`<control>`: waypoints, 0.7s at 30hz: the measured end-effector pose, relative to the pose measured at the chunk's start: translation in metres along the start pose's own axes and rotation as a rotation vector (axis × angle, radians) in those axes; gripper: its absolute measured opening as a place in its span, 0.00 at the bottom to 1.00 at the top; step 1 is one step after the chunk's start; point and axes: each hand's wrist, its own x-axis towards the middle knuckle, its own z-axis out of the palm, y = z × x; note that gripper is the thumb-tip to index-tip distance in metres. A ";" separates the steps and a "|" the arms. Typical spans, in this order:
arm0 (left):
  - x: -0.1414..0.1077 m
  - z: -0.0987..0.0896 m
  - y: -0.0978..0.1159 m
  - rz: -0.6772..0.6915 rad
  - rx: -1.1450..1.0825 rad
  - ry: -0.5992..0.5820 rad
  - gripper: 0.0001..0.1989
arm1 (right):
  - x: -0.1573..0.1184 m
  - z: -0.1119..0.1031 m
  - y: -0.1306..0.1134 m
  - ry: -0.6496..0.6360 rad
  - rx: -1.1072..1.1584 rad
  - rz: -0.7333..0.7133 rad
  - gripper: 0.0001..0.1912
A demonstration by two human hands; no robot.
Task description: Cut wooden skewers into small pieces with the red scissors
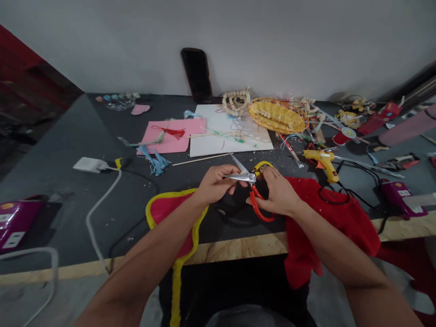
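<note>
My right hand [279, 191] grips a pair of scissors [251, 178] by its handles, one yellow and one red. The scissors' blades stand apart and point left toward my left hand [217, 182]. Thumb and fingers of that left hand are pinched together right by the lower blade; whatever is between them is too small or hidden to make out. Both hands hover over the dark tabletop near its front edge. Beneath my left forearm lies a pink-red cloth piece with yellow trim [172, 206]. A red cloth [335, 213] spreads under my right forearm and over the edge.
White board [204, 147] and pink sheet [146, 143] carry tassels and cords. Behind are a yellow wicker basket [279, 117] and a phone [196, 75] against the wall. A yellow glue gun [322, 162], red thread spool [344, 136] and cables lie right; a white adapter [90, 165] sits left.
</note>
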 end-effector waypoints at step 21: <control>0.004 -0.001 -0.010 0.066 -0.019 0.009 0.18 | -0.001 -0.002 -0.009 -0.009 -0.026 0.095 0.27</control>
